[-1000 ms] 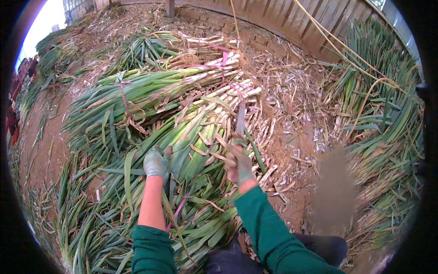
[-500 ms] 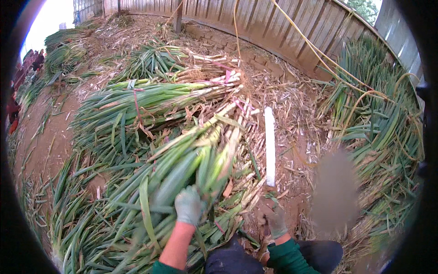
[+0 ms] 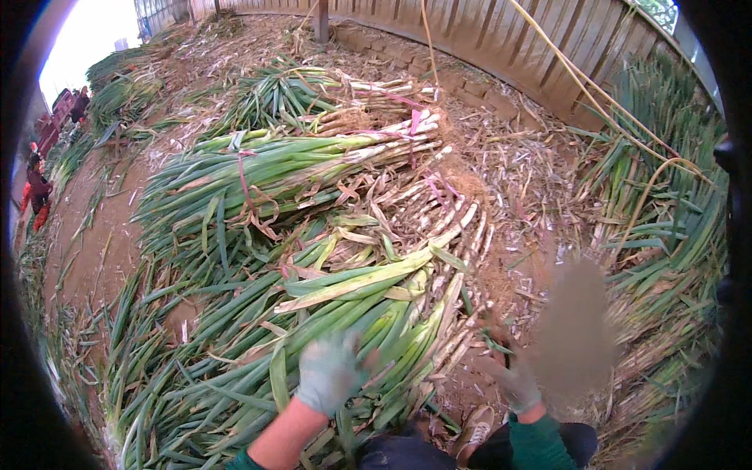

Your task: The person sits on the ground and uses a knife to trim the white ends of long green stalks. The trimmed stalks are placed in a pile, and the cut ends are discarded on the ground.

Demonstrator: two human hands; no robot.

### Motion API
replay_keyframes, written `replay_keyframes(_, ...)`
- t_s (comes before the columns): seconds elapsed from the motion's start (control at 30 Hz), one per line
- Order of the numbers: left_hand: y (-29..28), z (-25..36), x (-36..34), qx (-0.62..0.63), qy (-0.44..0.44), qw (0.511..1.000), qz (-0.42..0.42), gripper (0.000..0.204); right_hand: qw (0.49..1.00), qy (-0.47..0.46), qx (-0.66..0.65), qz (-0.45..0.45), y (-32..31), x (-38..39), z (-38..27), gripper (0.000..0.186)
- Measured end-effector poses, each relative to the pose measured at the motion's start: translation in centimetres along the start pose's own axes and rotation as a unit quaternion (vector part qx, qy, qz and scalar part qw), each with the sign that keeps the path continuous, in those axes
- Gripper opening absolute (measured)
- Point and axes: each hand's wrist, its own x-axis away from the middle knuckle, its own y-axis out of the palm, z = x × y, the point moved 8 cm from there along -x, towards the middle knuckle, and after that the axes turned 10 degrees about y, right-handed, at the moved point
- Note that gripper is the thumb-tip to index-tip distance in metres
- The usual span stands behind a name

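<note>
My left hand [image 3: 329,374], in a pale grey-green glove, is over the green leaves of a heap of long green onions [image 3: 368,305]. Its thumb stands apart from the blurred fingers, and nothing shows in its grasp. To the right, my right hand [image 3: 515,385], gloved too, is low over the littered ground, fingers curled. A small dark and green piece [image 3: 493,342] shows at its fingertips; its kind is unclear. The onions' white stalks and roots point up and to the right. Behind them lies a bundle [image 3: 313,168] tied with pink tape.
A second green onion pile [image 3: 666,188] lines the right side by the metal sheet wall [image 3: 486,47]. Yellow hoses [image 3: 580,78] hang there. Dry husks [image 3: 517,172] cover the ground. At far left a person in dark and red-orange clothing [image 3: 37,188] shows. My shoe [image 3: 475,429] is beside the heap.
The long white strip in front of my right hand is gone from view. My left hand has lifted off the blurred leaves a little. The view has shifted slightly left.
</note>
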Motion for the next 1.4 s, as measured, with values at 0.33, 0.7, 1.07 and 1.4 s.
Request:
replay_keyframes(0.33, 10.1, -29.6, -20.3, -0.024, -0.148, 0.989, 0.006, 0.054, 0.958, -0.047, 0.271, 0.081, -1.9, 4.9, -1.1, 0.051)
replay_keyframes(0.7, 7.4, -10.4, -15.3, -0.088, -0.124, 0.988, 0.023, 0.048, 0.975, 0.043, 0.162, 0.149, -7.4, 6.1, 2.4, 0.053)
replay_keyframes(1.07, 7.1, 6.5, -8.4, -0.016, 0.092, 0.996, -0.015, 0.036, 0.991, 0.094, -0.025, 0.088, -4.6, 3.2, -1.1, 0.054)
replay_keyframes(1.4, -0.4, -3.3, -11.9, 0.212, -0.02, 0.967, 0.142, 0.041, 0.961, -0.018, 0.276, -0.017, -3.7, -3.4, -10.2, 0.064)
